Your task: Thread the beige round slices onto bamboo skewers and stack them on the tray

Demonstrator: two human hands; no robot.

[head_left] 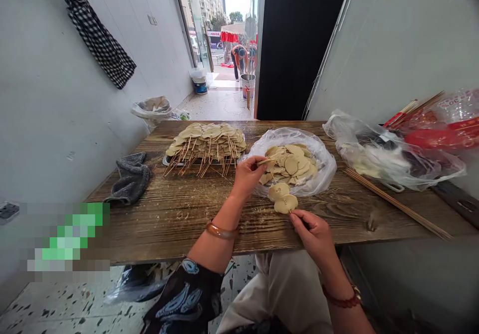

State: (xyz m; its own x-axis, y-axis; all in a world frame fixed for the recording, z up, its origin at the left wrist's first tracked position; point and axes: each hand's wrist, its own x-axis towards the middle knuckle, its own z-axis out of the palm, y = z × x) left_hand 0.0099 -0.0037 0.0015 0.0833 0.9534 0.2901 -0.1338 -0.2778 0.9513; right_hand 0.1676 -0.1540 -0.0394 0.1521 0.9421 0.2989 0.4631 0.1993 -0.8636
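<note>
My right hand pinches the lower end of a thin skewer, with two round, flat beige slices threaded on it above the fingertips. My left hand is closed, thumb against fingers, on another beige slice seen nearly edge-on. Just beyond both hands lies an open clear plastic bag holding a heap of loose beige slices. To the left, many filled skewers are piled on a metal tray, their stick ends pointing toward me.
A grey cloth lies on the wooden table at left. Bare sticks and bulky plastic bags lie at right. Beyond the table, a person bends near a bucket by the doorway. A checkered cloth hangs at left.
</note>
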